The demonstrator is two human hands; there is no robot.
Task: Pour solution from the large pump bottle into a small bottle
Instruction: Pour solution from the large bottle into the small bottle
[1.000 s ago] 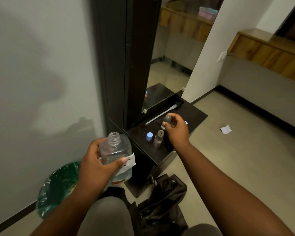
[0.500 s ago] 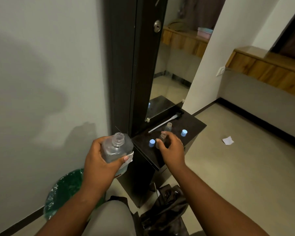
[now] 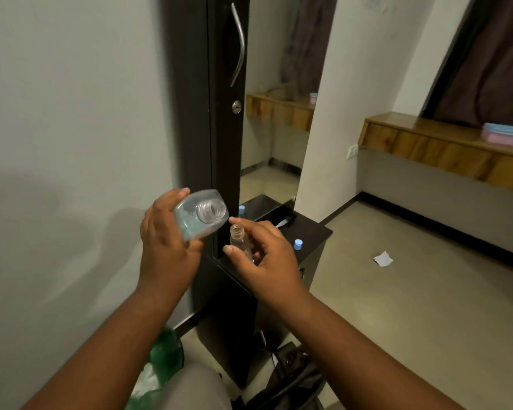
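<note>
My left hand (image 3: 165, 250) grips the large clear bottle (image 3: 200, 216), which has no pump on its threaded neck and is tilted over to the right, with liquid inside. My right hand (image 3: 265, 258) holds a small clear bottle (image 3: 240, 240) upright, its open mouth just below and to the right of the large bottle's neck. The two openings are close but apart. Both bottles hang in the air over the left edge of the dark cabinet top (image 3: 311, 235). The pump with its white tube (image 3: 285, 221) lies on that top.
A blue cap (image 3: 298, 243) sits on the cabinet top, with a mirror door (image 3: 276, 119) behind. A green bag (image 3: 163, 356) lies at the lower left by the wall, a black bag (image 3: 290, 377) on the floor, and a paper scrap (image 3: 383, 258) to the right.
My right hand picked a small bottle off the cabinet top and raised it. My left hand lifted the large bottle and tipped it toward the small one. The camera tilted upward.
</note>
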